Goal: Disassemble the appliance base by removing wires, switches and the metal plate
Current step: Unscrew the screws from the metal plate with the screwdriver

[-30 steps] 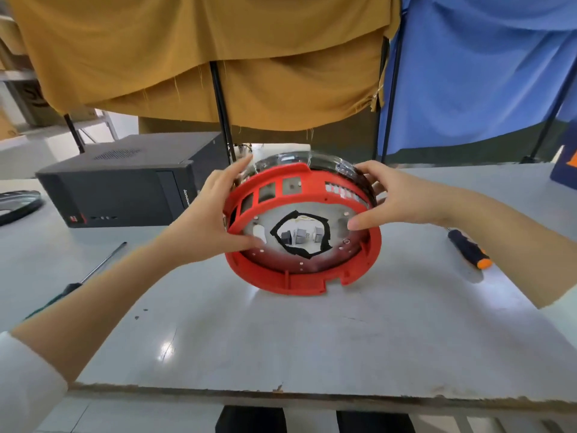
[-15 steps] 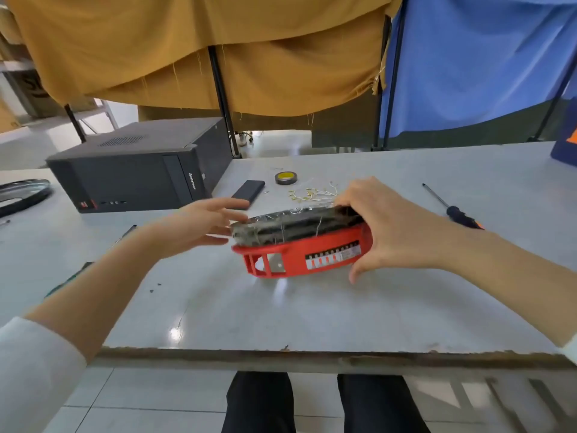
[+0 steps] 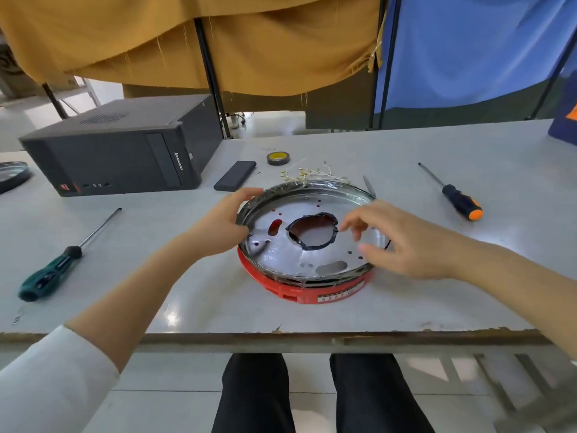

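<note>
At far left on the desk [image 3: 406,157], a dark ring [image 3: 11,175] sits partly out of view. Green-handled screwdriver [image 3: 59,264] lies near the front edge; black PC case [image 3: 121,148] lies on its side behind it. Left hand [image 3: 223,221]: grip curled round the left rim of the metal plate [image 3: 290,251], fingers over the edge. Plate sits face-up in the red base [image 3: 312,292] at desk centre, taped rim, central hole edged in black. Behind it: black slab [image 3: 235,175], tape roll [image 3: 278,158], loose wires [image 3: 307,175]. Right hand [image 3: 409,245]: grip half open, fingers loosely bent above the plate's right side, holding nothing; contact with the rim unclear. Orange-tipped screwdriver [image 3: 459,203] lies well to the right.
</note>
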